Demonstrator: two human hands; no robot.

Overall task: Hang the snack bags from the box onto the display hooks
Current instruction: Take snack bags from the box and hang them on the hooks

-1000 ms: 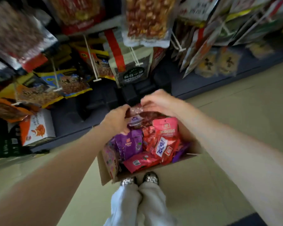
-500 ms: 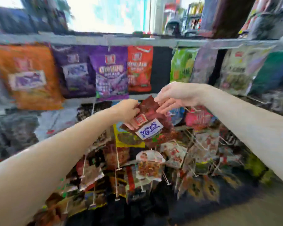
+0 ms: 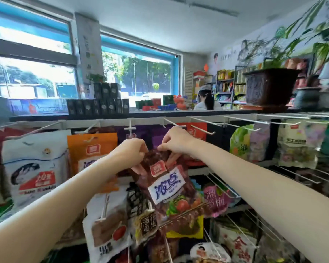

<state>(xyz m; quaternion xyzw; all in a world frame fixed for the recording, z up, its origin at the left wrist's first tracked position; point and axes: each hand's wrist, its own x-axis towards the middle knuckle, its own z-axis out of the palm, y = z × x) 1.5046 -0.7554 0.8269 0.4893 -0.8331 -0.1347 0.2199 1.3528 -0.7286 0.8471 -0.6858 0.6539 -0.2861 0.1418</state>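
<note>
I have a dark red, see-through plastic snack bag point(image 3: 164, 179) held up in front of the rack, just below the top row of white wire display hooks point(image 3: 202, 128). It carries a small red square logo and, under it, a slanted white label with blue brush characters that I cannot read for certain. My left hand point(image 3: 130, 151) pinches the bag's top left corner with curled fingers; my right hand point(image 3: 176, 141) pinches the top edge on the right, fingers also curled. The bag's hanging hole is hidden behind my fingers, so I cannot tell whether it is on a hook.

To the left hangs an orange foil bag point(image 3: 91, 149) with the same red square logo, and further left a white bag with a cartoon rabbit point(image 3: 32, 168). Purple bags point(image 3: 154, 133) hang behind my hands, mostly covered. Near right, a pink bag point(image 3: 216, 200) shows large characters. The far shelves are too blurred to read.
</note>
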